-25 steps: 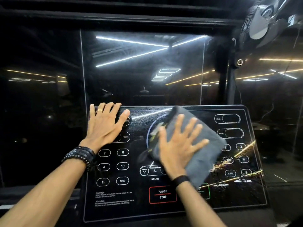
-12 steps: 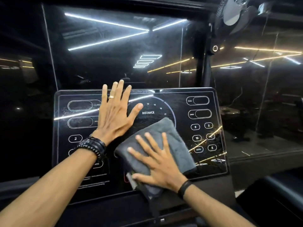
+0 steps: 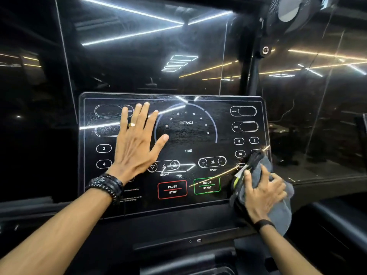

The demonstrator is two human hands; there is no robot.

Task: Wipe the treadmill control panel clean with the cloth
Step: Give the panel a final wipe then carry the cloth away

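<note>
Left hand [image 3: 137, 147] flat on the control panel [image 3: 186, 135], fingers straight and spread, holding nothing. Right hand [image 3: 262, 192] curled round the grey cloth [image 3: 278, 213], bunched against the panel's lower right edge, beside QUICK START.

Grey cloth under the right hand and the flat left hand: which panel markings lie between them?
In the head view, the red PAUSE STOP box, the green QUICK START box and the SPEED plus-minus control.
</note>
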